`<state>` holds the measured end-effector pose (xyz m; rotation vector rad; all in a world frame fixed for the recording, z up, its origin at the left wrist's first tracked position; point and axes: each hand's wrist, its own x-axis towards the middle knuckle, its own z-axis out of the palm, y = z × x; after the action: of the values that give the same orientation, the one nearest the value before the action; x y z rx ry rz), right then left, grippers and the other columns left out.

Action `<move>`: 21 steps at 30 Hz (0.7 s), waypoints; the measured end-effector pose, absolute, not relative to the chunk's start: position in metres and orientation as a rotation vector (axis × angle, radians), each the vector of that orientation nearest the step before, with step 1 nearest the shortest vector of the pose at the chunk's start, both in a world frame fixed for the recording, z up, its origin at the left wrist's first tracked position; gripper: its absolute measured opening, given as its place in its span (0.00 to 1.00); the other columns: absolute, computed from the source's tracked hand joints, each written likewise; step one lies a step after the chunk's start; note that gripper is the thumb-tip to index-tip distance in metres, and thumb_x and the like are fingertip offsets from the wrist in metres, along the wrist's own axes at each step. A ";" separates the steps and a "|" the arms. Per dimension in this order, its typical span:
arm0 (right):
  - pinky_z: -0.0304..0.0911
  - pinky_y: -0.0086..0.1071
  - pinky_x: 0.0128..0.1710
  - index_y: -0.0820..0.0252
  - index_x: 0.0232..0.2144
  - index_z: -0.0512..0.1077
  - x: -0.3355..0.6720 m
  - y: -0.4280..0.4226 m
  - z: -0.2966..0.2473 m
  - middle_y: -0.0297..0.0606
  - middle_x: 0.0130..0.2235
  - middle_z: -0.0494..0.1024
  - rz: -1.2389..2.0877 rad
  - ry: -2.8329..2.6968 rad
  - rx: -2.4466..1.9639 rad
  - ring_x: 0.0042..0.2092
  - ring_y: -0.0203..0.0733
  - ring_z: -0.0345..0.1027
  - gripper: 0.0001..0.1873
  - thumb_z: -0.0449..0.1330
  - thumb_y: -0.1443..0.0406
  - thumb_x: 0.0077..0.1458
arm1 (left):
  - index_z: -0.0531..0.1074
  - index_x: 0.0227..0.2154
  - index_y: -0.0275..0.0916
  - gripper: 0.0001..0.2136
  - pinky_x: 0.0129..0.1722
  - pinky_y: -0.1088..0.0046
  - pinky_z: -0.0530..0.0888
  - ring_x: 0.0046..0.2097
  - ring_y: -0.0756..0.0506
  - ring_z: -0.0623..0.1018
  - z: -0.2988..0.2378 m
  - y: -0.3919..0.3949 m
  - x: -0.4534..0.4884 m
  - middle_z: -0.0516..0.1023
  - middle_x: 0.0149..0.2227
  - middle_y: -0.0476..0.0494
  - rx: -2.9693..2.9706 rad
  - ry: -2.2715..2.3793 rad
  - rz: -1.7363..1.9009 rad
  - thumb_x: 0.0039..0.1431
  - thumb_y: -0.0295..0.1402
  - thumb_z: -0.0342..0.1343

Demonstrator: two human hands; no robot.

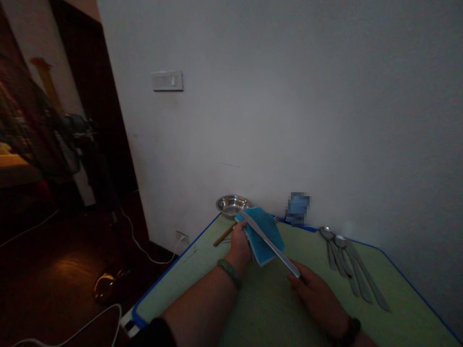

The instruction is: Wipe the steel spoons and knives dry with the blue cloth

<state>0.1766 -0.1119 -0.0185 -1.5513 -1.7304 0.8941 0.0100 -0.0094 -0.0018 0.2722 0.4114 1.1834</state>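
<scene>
A silver table knife (269,242) slants across the middle of the view, above the table. Its handle end is pinched in my right hand (314,289). Under the blade lies a blue cloth (265,229), draped over my left hand (239,246), whose fingers are closed on it; the cloth hides most of them. Just behind the cloth stands a shiny metal bowl (233,205). A brown-handled utensil (223,235) lies on the table left of my left hand, partly covered.
The green table (275,308) has a blue edge and stands against a wall. Several spoons (340,241) and other flatware lie in a group at the right. A pixelated bluish object (298,208) leans by the wall. Left of the table are a fan (72,130) and a white cable (135,241).
</scene>
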 end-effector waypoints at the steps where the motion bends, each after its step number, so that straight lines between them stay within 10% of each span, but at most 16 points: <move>1: 0.60 0.29 0.30 0.56 0.49 0.63 0.177 -0.111 -0.018 0.33 0.30 0.72 0.868 -1.720 -1.560 0.29 0.38 0.64 0.25 0.48 0.53 0.50 | 0.66 0.45 0.26 0.24 0.43 0.48 0.64 0.38 0.33 0.74 -0.002 -0.009 0.010 0.76 0.35 0.30 0.284 0.428 1.189 0.48 0.38 0.46; 21: 0.57 0.26 0.27 0.59 0.32 0.68 0.175 -0.111 -0.017 0.32 0.25 0.68 0.824 -1.723 -1.601 0.28 0.36 0.62 0.20 0.46 0.51 0.51 | 0.66 0.45 0.27 0.24 0.43 0.51 0.65 0.38 0.34 0.75 -0.002 -0.009 0.010 0.77 0.33 0.32 0.265 0.509 1.255 0.48 0.39 0.43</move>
<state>0.1754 -0.1107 -0.0172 -1.6007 -1.7231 0.8244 0.0096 -0.0086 -0.0016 0.2654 0.5085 1.2546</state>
